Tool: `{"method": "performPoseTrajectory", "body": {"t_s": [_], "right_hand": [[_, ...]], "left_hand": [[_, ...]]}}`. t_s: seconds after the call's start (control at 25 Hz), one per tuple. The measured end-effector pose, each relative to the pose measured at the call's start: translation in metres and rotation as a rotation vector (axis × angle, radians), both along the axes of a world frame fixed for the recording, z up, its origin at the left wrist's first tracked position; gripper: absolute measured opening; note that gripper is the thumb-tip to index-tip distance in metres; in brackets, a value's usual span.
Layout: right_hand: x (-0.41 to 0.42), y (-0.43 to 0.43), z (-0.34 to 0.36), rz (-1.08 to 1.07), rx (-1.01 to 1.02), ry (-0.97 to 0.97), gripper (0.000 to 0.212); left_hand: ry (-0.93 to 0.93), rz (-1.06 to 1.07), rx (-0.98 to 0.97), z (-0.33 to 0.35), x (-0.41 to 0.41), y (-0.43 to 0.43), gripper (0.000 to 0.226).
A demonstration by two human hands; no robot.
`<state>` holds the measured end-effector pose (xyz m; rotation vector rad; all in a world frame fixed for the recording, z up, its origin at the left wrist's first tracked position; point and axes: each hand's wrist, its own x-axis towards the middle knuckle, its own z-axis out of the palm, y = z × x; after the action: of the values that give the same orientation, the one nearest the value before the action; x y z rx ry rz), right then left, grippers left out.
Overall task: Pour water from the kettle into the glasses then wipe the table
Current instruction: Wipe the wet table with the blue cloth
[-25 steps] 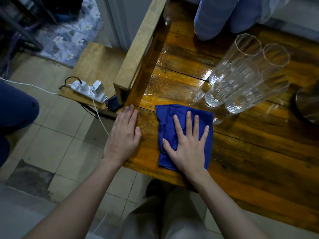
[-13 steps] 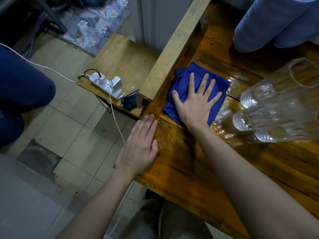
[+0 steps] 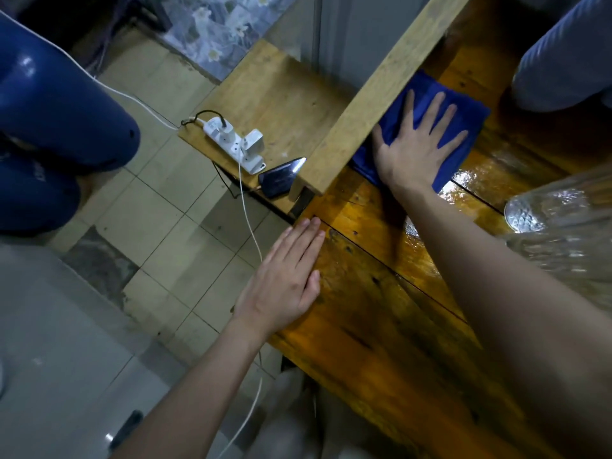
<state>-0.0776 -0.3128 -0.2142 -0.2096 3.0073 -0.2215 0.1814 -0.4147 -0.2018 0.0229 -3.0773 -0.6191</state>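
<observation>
A folded blue cloth (image 3: 470,117) lies on the wet wooden table (image 3: 381,326), pushed up against the raised wooden rail (image 3: 374,94) at the table's left side. My right hand (image 3: 417,144) presses flat on the cloth with fingers spread. My left hand (image 3: 284,279) rests flat on the table's near left edge, fingers together, holding nothing. Clear ribbed glasses (image 3: 559,226) stand at the right edge of view, partly cut off. The kettle is out of view. Water shines on the planks beside the cloth.
A lower wooden shelf (image 3: 271,94) left of the rail carries a white power strip (image 3: 235,144) with cables and a dark phone (image 3: 281,177). A person's blue-trousered leg (image 3: 56,104) is at far left; another person's knees (image 3: 563,61) are at top right. Tiled floor lies below.
My right hand has slid the blue cloth from the near table edge away from me, up along the rail. My left hand has stayed flat on the table edge.
</observation>
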Motion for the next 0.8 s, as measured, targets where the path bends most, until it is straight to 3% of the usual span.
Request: {"method": "performPoseTrajectory", "body": {"t_s": [0.8], "right_hand": [[0.220, 0.090, 0.003, 0.170, -0.086, 0.042, 0.073]], "left_hand": [[0.031, -0.033, -0.009, 0.001, 0.005, -0.001, 0.056]]}}
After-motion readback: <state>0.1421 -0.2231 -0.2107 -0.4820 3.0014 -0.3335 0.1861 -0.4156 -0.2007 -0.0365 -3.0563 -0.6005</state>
